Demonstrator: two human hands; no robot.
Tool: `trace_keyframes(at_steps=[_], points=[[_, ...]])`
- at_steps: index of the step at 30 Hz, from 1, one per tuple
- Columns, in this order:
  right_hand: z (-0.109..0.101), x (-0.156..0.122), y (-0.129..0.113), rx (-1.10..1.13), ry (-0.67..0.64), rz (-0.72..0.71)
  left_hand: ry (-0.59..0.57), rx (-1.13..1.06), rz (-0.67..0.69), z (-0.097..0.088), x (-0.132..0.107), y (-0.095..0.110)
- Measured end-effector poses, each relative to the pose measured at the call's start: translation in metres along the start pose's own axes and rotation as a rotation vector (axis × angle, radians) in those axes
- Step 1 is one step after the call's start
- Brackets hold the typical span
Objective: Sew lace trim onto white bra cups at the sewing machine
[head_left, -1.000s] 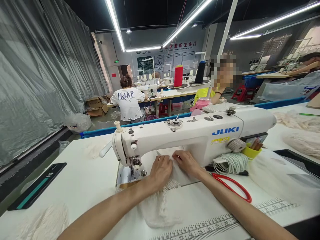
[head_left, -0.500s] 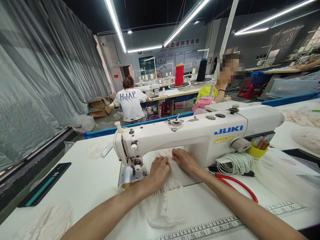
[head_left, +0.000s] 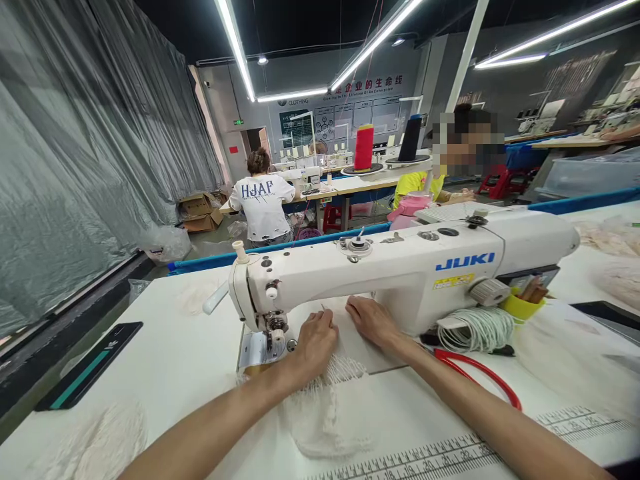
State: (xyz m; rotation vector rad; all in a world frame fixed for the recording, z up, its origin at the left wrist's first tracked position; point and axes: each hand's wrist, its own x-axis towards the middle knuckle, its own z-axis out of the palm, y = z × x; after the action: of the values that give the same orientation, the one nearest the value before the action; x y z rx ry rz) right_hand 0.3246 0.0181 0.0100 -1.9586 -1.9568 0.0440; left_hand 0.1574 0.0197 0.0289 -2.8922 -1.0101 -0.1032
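Observation:
Under the arm of the white sewing machine [head_left: 340,280], both hands are close together on the bed. My left hand [head_left: 319,339] is closed, fingers bent down and pressed together, with a thin dark tip showing just above them. What it grips is hidden. Below its wrist, a white lacy piece of fabric [head_left: 330,420] with a fringe-like openwork band spreads toward the table's front. My right hand [head_left: 373,322] is a little to the right, its fingers curled together; I cannot make out what is in them. The needle area [head_left: 277,330] is left of my left hand.
Coiled pale cord [head_left: 475,330], a red curved handle [head_left: 487,377] and a yellow cup [head_left: 523,305] stand right of the hands. A printed ruler [head_left: 430,460] runs along the front. Lacy fabric [head_left: 105,440] and a black-and-teal strip [head_left: 90,367] lie left. Two people sit beyond.
The view has shifted slightly. My hands stay in nearly the same place, with the fingers hardly altered. The person in yellow has lowered their head and arm.

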Motion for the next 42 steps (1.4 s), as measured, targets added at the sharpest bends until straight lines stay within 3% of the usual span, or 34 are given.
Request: trace_keyframes(at_steps=[4, 9, 14, 18, 20, 21, 24, 26, 29, 34, 36, 39, 42], points=[[-0.006, -0.006, -0.004, 0.028, 0.094, -0.034, 0.046, -0.013, 0.026, 0.003, 0.004, 0.003], [-0.029, -0.036, -0.006, 0.085, 0.253, -0.136, -0.003, -0.082, 0.035, 0.006, 0.021, 0.004], [-0.083, -0.082, 0.010, 0.242, 0.481, -0.058, -0.018, -0.222, -0.022, -0.003, 0.036, 0.001], [-0.130, -0.111, 0.008, 0.477, 0.598, -0.027, 0.029, -0.393, -0.047, -0.027, 0.018, 0.020], [-0.141, -0.126, -0.004, 0.497, 0.565, -0.096, 0.009, -0.581, -0.047, -0.042, -0.004, 0.037], [-0.141, -0.135, -0.013, 0.487, 0.506, -0.173, -0.062, -0.764, -0.043, -0.049, -0.016, 0.046], [-0.130, -0.167, -0.041, 0.388, 0.131, -0.504, -0.429, -1.593, -0.135, -0.064, -0.054, 0.069], [-0.120, -0.190, -0.058, 0.265, -0.122, -0.624, -0.497, -1.839, -0.217, -0.068, -0.076, 0.079], [-0.110, -0.218, -0.074, 0.125, -0.253, -0.603, -0.385, -1.770, -0.234, -0.067, -0.105, 0.088], [-0.110, -0.240, -0.085, 0.014, -0.280, -0.554, -0.432, -1.635, 0.000, -0.065, -0.143, 0.098], [-0.111, -0.246, -0.093, -0.039, -0.335, -0.502, -0.378, -1.510, 0.018, -0.067, -0.157, 0.105], [-0.109, -0.253, -0.100, -0.061, -0.355, -0.449, -0.287, -1.373, -0.043, -0.068, -0.174, 0.115], [-0.106, -0.262, -0.096, 0.074, -0.341, -0.482, -0.283, -1.479, -0.194, -0.061, -0.184, 0.120]])
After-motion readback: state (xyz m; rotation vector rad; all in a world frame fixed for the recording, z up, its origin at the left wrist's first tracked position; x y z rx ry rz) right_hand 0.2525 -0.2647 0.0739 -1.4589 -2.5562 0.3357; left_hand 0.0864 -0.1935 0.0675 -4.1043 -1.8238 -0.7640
